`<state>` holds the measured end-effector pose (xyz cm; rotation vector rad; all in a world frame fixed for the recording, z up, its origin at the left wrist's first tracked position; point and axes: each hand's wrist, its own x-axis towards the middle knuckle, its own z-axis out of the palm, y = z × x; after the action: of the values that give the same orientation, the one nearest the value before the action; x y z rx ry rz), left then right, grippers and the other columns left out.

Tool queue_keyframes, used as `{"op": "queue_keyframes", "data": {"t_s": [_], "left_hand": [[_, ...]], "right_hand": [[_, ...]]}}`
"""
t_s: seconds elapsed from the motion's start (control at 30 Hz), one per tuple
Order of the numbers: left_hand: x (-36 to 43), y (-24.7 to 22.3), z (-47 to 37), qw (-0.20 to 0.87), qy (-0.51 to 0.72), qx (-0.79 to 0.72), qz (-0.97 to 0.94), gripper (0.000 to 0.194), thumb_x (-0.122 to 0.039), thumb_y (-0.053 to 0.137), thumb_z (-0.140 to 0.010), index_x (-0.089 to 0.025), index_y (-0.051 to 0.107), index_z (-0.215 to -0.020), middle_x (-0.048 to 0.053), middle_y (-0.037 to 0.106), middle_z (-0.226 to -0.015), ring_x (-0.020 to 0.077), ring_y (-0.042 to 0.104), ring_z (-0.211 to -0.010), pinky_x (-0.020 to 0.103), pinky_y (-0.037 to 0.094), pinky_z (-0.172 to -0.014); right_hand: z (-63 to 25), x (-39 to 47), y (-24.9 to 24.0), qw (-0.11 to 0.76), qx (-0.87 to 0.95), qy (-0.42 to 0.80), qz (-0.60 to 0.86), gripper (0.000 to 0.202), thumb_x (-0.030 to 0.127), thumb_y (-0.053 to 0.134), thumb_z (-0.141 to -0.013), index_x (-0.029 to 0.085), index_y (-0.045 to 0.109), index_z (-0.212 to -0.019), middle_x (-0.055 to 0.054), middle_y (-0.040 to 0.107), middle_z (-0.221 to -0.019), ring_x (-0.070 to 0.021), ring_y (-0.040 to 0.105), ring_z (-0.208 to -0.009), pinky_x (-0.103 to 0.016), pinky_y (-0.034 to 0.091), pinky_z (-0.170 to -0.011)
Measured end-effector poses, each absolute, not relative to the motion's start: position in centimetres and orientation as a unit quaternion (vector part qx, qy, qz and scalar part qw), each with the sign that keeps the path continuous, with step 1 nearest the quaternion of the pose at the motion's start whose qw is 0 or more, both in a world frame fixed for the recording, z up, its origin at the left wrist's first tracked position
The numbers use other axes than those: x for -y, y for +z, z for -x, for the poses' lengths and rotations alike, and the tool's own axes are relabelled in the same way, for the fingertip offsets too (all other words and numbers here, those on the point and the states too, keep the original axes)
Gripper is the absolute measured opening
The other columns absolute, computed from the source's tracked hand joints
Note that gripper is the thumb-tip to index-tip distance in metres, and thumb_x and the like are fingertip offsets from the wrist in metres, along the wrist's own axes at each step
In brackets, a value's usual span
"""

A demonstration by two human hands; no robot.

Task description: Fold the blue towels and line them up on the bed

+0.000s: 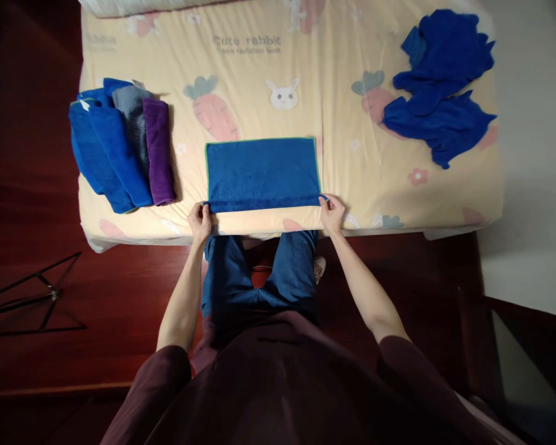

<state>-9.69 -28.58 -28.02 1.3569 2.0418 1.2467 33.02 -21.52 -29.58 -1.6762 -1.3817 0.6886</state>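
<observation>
A blue towel with green edging (263,171) lies spread on the bed, its long side running left to right. Its near edge is turned over in a narrow fold. My left hand (199,221) pinches the near left corner, and my right hand (332,212) pinches the near right corner. Both hands are at the bed's front edge, a towel's width apart.
Rolled blue, grey and purple towels (159,151) lie at the left of the bed (269,74). Crumpled blue cloths (445,86) lie at the right. A black tripod stand (50,293) is on the floor at the left.
</observation>
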Motion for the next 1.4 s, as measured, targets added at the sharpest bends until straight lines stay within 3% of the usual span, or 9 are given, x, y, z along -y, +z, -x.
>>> {"op": "queue_keyframes", "data": {"t_s": [0.2, 0.53, 0.87, 1.0, 1.4], "left_hand": [[28.6, -28.0, 9.7, 0.202, 0.459, -0.724, -0.473, 0.035, -0.046, 0.052, -0.101, -0.02, 0.056, -0.076, -0.001, 0.049, -0.065, 0.0138, 0.046, -0.063, 0.027, 0.038, -0.061], [28.6, -28.6, 9.9, 0.187, 0.469, -0.712, -0.488, 0.038, -0.048, 0.05, -0.102, -0.02, 0.053, -0.076, -0.002, 0.048, -0.065, 0.013, 0.044, -0.062, 0.027, 0.036, -0.062], [28.8, -28.3, 9.7, 0.186, 0.481, -0.716, -0.47, 0.032, -0.048, 0.055, -0.098, -0.02, 0.062, -0.083, 0.001, 0.058, -0.073, 0.0153, 0.054, -0.07, 0.027, 0.044, -0.068], [28.8, -28.9, 10.0, 0.203, 0.499, -0.709, -0.455, 0.031, -0.049, 0.057, -0.097, -0.021, 0.065, -0.088, 0.003, 0.063, -0.078, 0.0165, 0.059, -0.075, 0.028, 0.048, -0.072], [28.8, -29.9, 10.1, 0.223, 0.519, -0.704, -0.431, 0.033, -0.05, 0.062, -0.095, -0.02, 0.066, -0.083, 0.0, 0.058, -0.069, 0.0127, 0.051, -0.061, 0.026, 0.041, -0.059]], "right_hand": [[-33.2, 21.2, -30.4, 0.448, 0.535, 0.27, 0.663, 0.032, 0.044, 0.063, -0.092, 0.015, 0.074, -0.098, -0.012, 0.074, -0.092, -0.0227, 0.069, -0.082, -0.037, 0.06, -0.079], [-33.6, 21.5, -30.3, 0.456, 0.558, 0.261, 0.642, 0.043, 0.055, 0.073, -0.084, 0.013, 0.075, -0.093, 0.001, 0.058, -0.067, -0.013, 0.053, -0.059, -0.028, 0.052, -0.06], [-34.3, 21.0, -30.1, 0.502, 0.501, 0.315, 0.63, 0.046, 0.059, 0.075, -0.081, 0.014, 0.074, -0.092, -0.011, 0.076, -0.086, -0.0249, 0.074, -0.083, -0.04, 0.063, -0.081], [-34.2, 20.8, -30.2, 0.49, 0.499, 0.314, 0.643, 0.045, 0.06, 0.073, -0.083, 0.016, 0.071, -0.087, -0.01, 0.075, -0.083, -0.0242, 0.073, -0.083, -0.039, 0.063, -0.081], [-33.6, 20.8, -30.8, 0.49, 0.496, 0.267, 0.666, 0.051, 0.067, 0.069, -0.084, 0.015, 0.068, -0.086, -0.009, 0.072, -0.08, -0.0229, 0.072, -0.078, -0.038, 0.063, -0.076]]}}
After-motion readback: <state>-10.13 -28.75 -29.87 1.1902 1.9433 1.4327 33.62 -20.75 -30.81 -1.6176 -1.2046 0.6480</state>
